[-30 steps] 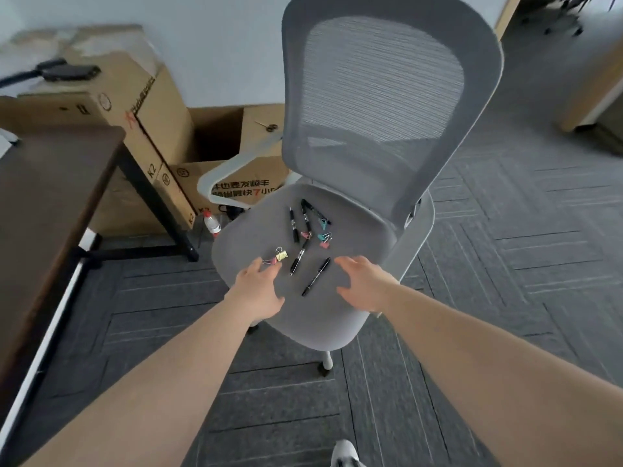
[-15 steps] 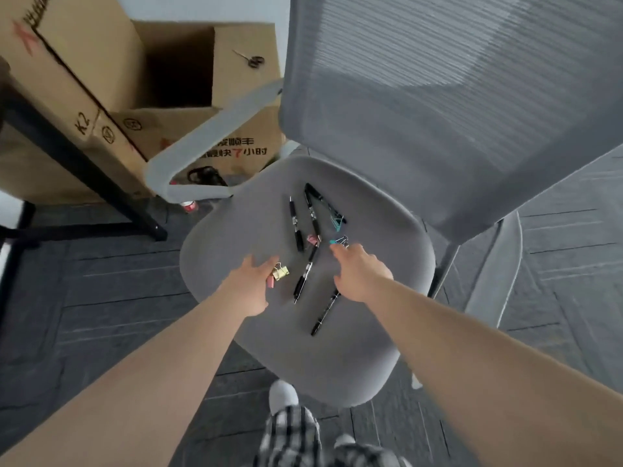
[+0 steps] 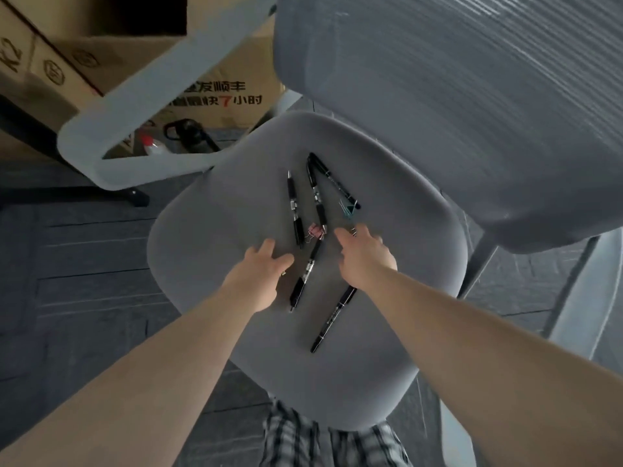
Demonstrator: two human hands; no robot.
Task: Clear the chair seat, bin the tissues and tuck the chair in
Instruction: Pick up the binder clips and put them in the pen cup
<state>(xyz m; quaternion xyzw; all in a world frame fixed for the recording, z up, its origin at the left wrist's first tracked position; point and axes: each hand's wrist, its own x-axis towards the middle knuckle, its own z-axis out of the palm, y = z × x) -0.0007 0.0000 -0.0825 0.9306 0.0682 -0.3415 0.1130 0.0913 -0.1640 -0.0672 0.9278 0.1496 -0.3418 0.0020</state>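
The grey chair seat [image 3: 209, 251] fills the middle of the head view. Several black pens [image 3: 294, 210] lie on it, along with a pink binder clip [image 3: 315, 230] and a teal binder clip [image 3: 349, 208]. My left hand [image 3: 259, 274] rests on the seat left of the pens. Its fingers are curled over a yellow binder clip [image 3: 284, 273], of which only a sliver shows. My right hand [image 3: 365, 254] is right of the pens, its thumb and fingertips pinched on a small binder clip [image 3: 353, 231]. One pen [image 3: 332, 320] runs out from under my right wrist.
The mesh backrest [image 3: 472, 96] rises at the upper right. A pale armrest [image 3: 135, 106] juts left and another [image 3: 573, 298] stands right. Cardboard boxes [image 3: 215, 96], a red-capped bottle [image 3: 151, 146], a black bottle [image 3: 188, 136] and a desk leg [image 3: 33, 129] are behind on the carpet.
The view has come closer and looks more steeply down on the seat. My left hand has covered the yellow clip. My right hand has reached forward onto the small clip.
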